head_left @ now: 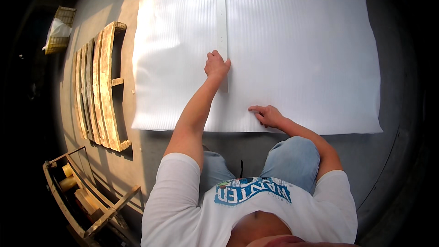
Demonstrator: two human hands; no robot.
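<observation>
A large white sheet (302, 55) of soft, finely ribbed material, which looks like packing foam, lies spread out in front of me. Across it, running away from me, lies a long, narrow, pale straightedge (221, 18) with small marks along it. My left hand (216, 66) is closed over the straightedge close to its near end, thumb on the right side. Near the front edge of the sheet, my right hand (269, 116) rests with its index finger stretched to the left and the other fingers bent. I see nothing held in it.
A wooden pallet (107, 82) lies on the grey floor (130, 13) left of the sheet. Behind it stands a yellow crate (58, 43) with white material in it. At the lower left is a frame (109, 212) with yellow rolls. My knees (292, 155) are just before the sheet.
</observation>
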